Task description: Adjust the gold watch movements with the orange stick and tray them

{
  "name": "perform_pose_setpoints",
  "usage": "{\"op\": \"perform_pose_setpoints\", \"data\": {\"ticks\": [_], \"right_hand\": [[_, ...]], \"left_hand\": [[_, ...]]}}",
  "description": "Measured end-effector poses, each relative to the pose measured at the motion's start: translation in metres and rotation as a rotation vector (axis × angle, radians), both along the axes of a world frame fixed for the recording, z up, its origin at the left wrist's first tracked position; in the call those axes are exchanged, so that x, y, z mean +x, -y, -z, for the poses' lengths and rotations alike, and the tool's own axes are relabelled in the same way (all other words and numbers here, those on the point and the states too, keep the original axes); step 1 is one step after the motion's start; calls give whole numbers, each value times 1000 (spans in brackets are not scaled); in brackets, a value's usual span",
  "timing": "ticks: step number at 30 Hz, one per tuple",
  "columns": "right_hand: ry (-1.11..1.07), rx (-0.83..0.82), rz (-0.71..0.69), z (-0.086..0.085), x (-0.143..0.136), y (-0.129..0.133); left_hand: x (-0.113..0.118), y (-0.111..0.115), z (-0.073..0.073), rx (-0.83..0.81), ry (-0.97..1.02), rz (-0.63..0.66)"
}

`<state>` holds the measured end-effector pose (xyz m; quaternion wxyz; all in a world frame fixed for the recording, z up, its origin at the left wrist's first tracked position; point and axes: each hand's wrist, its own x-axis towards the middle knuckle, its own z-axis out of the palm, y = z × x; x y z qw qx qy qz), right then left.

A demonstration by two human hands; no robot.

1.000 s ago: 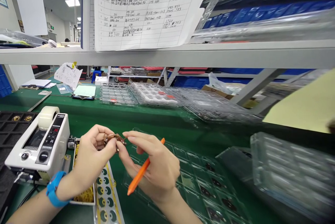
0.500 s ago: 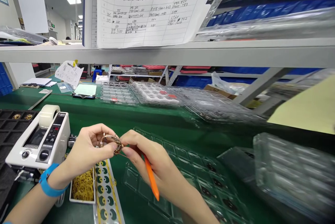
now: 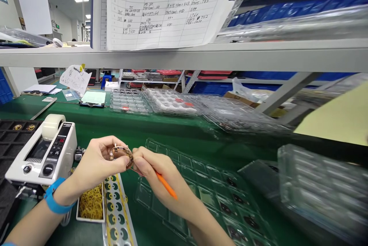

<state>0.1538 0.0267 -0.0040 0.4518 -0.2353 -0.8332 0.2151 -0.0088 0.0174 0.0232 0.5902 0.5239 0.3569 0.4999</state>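
**Ring part turned open to me, orange stick lying flatter**

A second ago I held the ring part (image 3: 117, 150) almost edge-on, with my right fingers spread; now its opening shows, and those fingers are drawn together at its right edge. The orange stick (image 3: 166, 185) in my right hand (image 3: 156, 169) pointed steeply down half a second ago; now it slants more gently, and less of it shows.

The ring part is round and coppery, thin-rimmed, with small pale and dark details inside and a little knob on its upper edge. It sits tilted above the worktop (image 3: 86, 131), clamped between the thumb and fingers of my left hand (image 3: 99, 161). My right thumb and forefinger pinch together right beside it; I can't tell what is between their tips.

Below my hands are the box of yellow pieces (image 3: 91, 203) and, just beside it, the punched sheet (image 3: 117, 215). The tape dispenser (image 3: 43, 157) stands to the left, the clear tray (image 3: 201, 177) to the right.
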Motion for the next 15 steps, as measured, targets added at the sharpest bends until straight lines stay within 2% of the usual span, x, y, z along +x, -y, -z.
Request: {"op": "perform_pose_setpoints", "data": {"ticks": [5,9,13,15], "right_hand": [[47,-162,-6,-4,5,0],[37,-171,15,-4,7,-1],[-17,-236,13,-1,4,-2],[-63,-280,53,-1,2,-2]], "left_hand": [[-1,-3,1,21,21,-8],[-3,-4,5,52,21,23],[-4,-7,11,139,-14,37],[-4,-9,14,238,-89,-13]]}}
